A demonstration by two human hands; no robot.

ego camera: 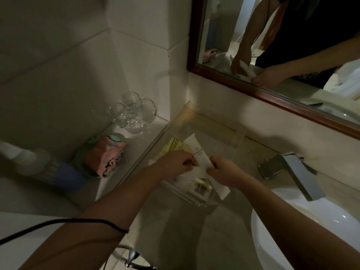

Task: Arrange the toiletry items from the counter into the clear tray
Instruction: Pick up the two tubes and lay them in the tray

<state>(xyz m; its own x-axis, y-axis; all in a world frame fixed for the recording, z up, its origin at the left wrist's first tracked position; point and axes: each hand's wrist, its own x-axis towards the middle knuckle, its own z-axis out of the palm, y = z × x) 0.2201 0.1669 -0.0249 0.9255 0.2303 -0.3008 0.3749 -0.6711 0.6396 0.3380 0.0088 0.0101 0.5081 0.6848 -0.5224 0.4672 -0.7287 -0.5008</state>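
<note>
Glasses (132, 114) stand just beside the tray (233, 131)'s far-left corner, so a hard shove could slide the light tray into them, or jumble the sachet (175, 146) already inside. Left hand (175, 164) reaches over the tray's near side, fingers curled, seemingly pinching the tube (196, 152)'s near end (dim, hard to tell). Right hand (224, 170) meets it, clamped on the same end; the tube lies in the tray, cap pointing away.
</note>
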